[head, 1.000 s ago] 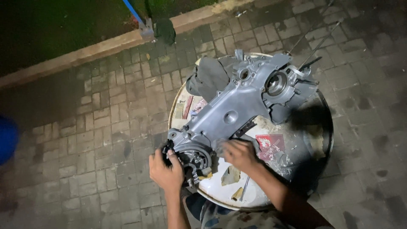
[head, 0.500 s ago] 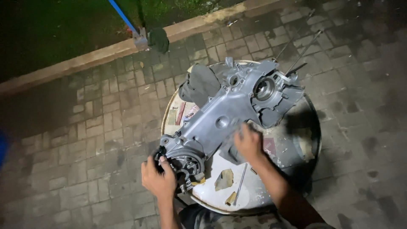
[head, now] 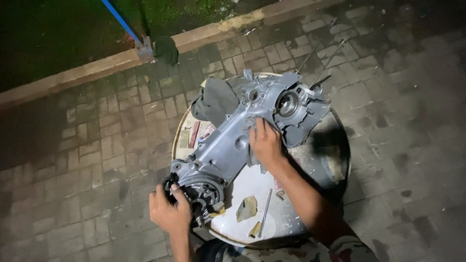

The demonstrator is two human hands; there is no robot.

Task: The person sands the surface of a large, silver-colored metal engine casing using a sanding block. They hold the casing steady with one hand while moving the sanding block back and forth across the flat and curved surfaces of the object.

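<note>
A long grey metal engine casing point(head: 228, 145) lies diagonally across a round white tabletop point(head: 252, 191). My left hand point(head: 169, 211) grips the near lower end of the casing, at its round gear housing point(head: 204, 191). My right hand point(head: 266, 143) rests flat on the middle of the casing, fingers spread toward the far end. That far end carries a round bearing hole point(head: 287, 103). A dark rag point(head: 216, 101) sits against the casing's far left side.
A thin metal rod point(head: 265, 211) and small scraps lie on the tabletop near me. Paving bricks surround the table. A concrete kerb point(head: 97, 68), a blue pole point(head: 121, 22) and a dark cloth point(head: 166, 48) stand at the back by the grass.
My right hand has slid from the casing's near part up to its middle. My left hand stays on the gear housing end. The view has shifted slightly.
</note>
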